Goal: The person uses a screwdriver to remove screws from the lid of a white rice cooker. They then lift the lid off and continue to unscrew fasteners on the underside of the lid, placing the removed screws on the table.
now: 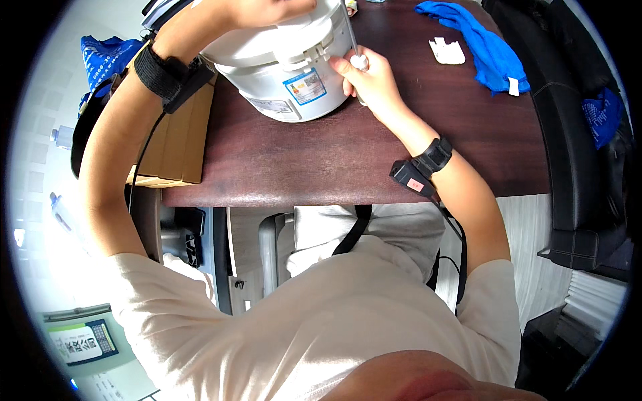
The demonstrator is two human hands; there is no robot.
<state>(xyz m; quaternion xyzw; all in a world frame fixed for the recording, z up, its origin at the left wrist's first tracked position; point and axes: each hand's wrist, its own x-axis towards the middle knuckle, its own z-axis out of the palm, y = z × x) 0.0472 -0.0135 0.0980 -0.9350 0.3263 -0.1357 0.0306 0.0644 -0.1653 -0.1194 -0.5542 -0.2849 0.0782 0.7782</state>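
Observation:
A white round plastic bucket (267, 100) with a white lid (257, 43) stands on the dark wooden table, its printed label (305, 87) toward me. My left hand (271, 10) is over the lid with its fingers curled; the top edge of the view cuts it off, so what it grips is hidden. On the bucket's right side my right hand (374, 80) is closed around a thin metal rod (352, 30) with a white end piece (360, 62). That rod runs up past the top edge of the view. I cannot tell whether it belongs to the bucket.
A cardboard box (177, 144) stands left of the bucket. At the right lie a small white plastic piece (447, 51) and a blue cloth (485, 47). Beyond the table's right edge is a black sofa (568, 147). Cables hang from both wrist straps.

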